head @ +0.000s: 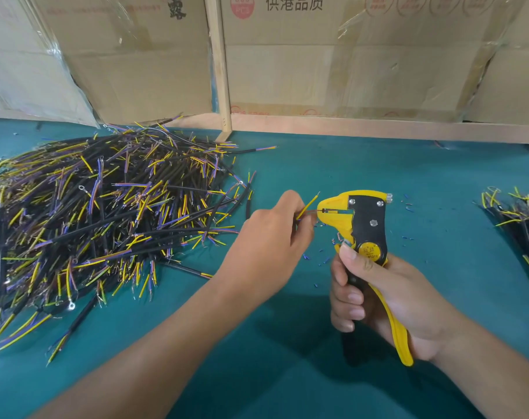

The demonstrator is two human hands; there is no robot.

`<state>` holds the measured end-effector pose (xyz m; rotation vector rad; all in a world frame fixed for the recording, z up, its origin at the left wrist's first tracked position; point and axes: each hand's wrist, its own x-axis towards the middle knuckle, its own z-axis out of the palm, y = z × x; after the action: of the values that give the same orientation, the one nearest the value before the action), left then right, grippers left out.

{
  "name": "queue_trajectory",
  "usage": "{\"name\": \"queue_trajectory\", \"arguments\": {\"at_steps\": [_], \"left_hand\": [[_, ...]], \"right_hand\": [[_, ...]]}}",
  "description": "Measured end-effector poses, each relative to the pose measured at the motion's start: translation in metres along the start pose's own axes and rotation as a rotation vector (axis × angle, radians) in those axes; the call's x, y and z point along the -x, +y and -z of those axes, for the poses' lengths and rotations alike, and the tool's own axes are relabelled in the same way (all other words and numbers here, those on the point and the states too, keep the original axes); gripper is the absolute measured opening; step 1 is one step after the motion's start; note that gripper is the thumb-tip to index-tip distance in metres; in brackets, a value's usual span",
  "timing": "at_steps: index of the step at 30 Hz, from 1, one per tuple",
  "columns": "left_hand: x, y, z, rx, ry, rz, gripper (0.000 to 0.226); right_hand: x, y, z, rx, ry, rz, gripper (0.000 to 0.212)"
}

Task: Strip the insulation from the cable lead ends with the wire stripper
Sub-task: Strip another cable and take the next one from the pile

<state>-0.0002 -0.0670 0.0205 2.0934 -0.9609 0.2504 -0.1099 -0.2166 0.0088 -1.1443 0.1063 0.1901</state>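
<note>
Right hand [378, 300] wraps round the handles of a yellow-and-black pistol-style wire stripper [363, 225], head up, nose pointing left. Left hand [269, 237] pinches a short cable's leads: one brownish lead [313, 212] runs into the stripper's mouth, a yellow lead [310, 204] angles up clear of it. Both held above the green felt-like table top [287, 373]. Big heap of black cables with yellow and purple leads [106, 213] on the left; smaller bundle [520, 213] far right. Blue insulation bits [317, 261] scattered under the tool. Cardboard boxes [347, 71] behind.

Teal table mat [378, 164], taped cardboard boxes [347, 71] behind, wooden frame [219, 71]
</note>
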Motion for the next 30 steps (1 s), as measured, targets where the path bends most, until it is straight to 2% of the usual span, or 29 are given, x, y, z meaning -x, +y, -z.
{"name": "queue_trajectory", "arguments": {"at_steps": [5, 9, 14, 20, 26, 28, 30], "left_hand": [[-0.003, -0.007, 0.006, -0.062, -0.063, -0.015, 0.024], [-0.005, -0.011, 0.009, -0.135, -0.116, -0.007, 0.023], [-0.011, -0.022, 0.015, -0.314, -0.159, -0.032, 0.021], [-0.015, -0.032, 0.024, -0.4, -0.222, -0.101, 0.017], [-0.017, -0.039, 0.03, -0.436, -0.289, -0.081, 0.016], [-0.023, -0.051, 0.048, -0.481, -0.221, 0.032, 0.012], [-0.028, -0.06, 0.068, -0.418, -0.037, 0.098, 0.021]], "right_hand": [[0.002, -0.002, -0.004, 0.012, 0.017, -0.022, 0.046], [0.002, -0.002, -0.006, 0.031, 0.096, -0.038, 0.05], [0.001, -0.001, -0.008, 0.101, 0.15, -0.04, 0.053], [0.007, -0.014, 0.0, 0.22, 0.122, -0.083, 0.05], [0.012, -0.024, 0.008, 0.262, 0.065, -0.108, 0.05], [0.016, -0.036, 0.017, 0.161, 0.11, -0.056, 0.058], [0.02, -0.049, 0.025, 0.063, 0.17, 0.026, 0.062]]}}
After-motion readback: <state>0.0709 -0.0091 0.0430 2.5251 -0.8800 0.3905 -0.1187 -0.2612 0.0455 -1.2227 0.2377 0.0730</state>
